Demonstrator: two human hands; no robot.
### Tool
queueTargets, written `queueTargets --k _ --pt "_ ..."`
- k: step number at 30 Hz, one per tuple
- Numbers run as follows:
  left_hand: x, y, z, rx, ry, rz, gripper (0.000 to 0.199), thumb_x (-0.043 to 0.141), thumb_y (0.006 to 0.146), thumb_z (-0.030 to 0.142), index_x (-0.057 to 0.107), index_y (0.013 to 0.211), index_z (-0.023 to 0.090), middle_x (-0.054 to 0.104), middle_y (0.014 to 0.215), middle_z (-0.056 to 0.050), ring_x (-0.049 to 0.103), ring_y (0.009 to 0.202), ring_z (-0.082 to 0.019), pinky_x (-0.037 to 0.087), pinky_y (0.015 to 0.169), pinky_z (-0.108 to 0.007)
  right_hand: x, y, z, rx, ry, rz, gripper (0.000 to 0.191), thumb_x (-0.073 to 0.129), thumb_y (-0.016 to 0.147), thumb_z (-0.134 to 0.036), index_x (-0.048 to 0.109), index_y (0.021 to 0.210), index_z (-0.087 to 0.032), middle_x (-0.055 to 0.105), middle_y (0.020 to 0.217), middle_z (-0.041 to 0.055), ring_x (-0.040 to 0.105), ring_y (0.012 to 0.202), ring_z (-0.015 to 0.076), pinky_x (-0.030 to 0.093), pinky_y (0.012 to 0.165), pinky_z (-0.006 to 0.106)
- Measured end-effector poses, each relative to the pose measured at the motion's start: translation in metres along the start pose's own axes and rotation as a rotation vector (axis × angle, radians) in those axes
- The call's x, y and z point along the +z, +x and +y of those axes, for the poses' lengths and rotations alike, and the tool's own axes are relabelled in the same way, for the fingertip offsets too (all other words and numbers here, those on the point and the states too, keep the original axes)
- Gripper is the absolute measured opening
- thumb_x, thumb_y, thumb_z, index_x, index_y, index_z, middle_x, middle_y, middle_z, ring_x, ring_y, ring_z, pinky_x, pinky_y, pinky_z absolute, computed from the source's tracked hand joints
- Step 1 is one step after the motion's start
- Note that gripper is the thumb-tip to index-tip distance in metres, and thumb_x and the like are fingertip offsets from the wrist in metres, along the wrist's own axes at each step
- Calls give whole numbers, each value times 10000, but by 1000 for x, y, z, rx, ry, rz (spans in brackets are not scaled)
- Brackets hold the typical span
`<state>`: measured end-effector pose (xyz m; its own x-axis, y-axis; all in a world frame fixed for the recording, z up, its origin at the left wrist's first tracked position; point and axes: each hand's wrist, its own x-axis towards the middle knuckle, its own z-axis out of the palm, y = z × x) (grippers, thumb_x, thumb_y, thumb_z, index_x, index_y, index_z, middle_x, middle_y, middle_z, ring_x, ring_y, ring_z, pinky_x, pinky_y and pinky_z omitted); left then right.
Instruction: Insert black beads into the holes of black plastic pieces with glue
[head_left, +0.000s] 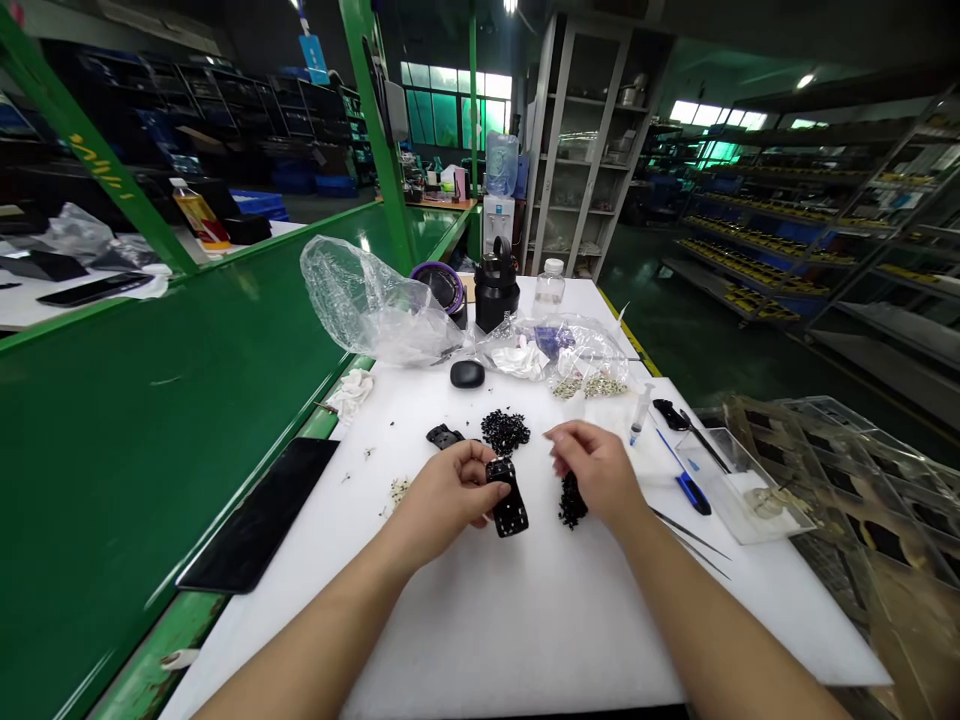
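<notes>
My left hand grips a small black plastic housing with pale spots on its face, thumb on top, held just above the white table. My right hand is to its right, fingers curled and thumb against the fingertips; whatever is pinched there is too small to make out. Under that hand lies a heap of small black parts. A second heap of black parts sits between the hands, farther back. Another black housing rests behind my left hand, and a few tiny cream-coloured parts lie left of it.
Tweezers, a blue brush, a syringe and a clear tray lie on the right. Farther back are plastic bags, a black bottle and a black case. A dark tablet borders the left edge.
</notes>
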<state>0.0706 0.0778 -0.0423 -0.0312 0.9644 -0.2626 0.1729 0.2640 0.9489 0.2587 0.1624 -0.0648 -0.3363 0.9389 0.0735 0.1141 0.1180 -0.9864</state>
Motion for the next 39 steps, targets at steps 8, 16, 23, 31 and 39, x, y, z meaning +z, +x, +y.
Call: queueTargets --k 8,16,23,31,39 --pt "-2 -4 6 -25 -92 -3 355 688 763 276 501 1057 209 557 814 29 619 731 -152 547 693 -320 -17 11 10 -148 -154 470 304 586 822 -380 604 1046 -175 631 1071 84 597 968 212 486 888 378" --pt "-8 -1 1 -36 -51 23 224 698 762 342 645 855 146 636 752 -29 555 694 -135 441 633 -267 -21 16 6 -76 -366 384 563 563 813 -379 436 1321 -173 505 1363 140 516 1221 272 438 1010 440" --pt "-2 -7 5 -16 -158 -65 216 685 761 282 509 785 160 668 693 -41 629 676 -155 489 638 -275 -29 44 7 34 -560 262 746 601 787 -375 341 1451 -160 453 1434 148 451 1282 330 329 1080 505" --pt "-4 -9 5 -35 -141 -95 359 630 748 211 547 1097 197 577 852 4 695 739 -211 504 684 -325 -30 28 5 -28 -592 293 683 587 815 -392 401 1422 -141 517 1371 162 543 1179 304 434 983 465" --pt "-3 -16 13 -97 184 -166 273 554 797 288 633 1045 205 631 716 -16 627 731 -210 438 681 -307 -93 -25 -28 -99 -554 574 322 637 799 -414 671 1024 -186 699 986 102 661 847 250 521 812 444"
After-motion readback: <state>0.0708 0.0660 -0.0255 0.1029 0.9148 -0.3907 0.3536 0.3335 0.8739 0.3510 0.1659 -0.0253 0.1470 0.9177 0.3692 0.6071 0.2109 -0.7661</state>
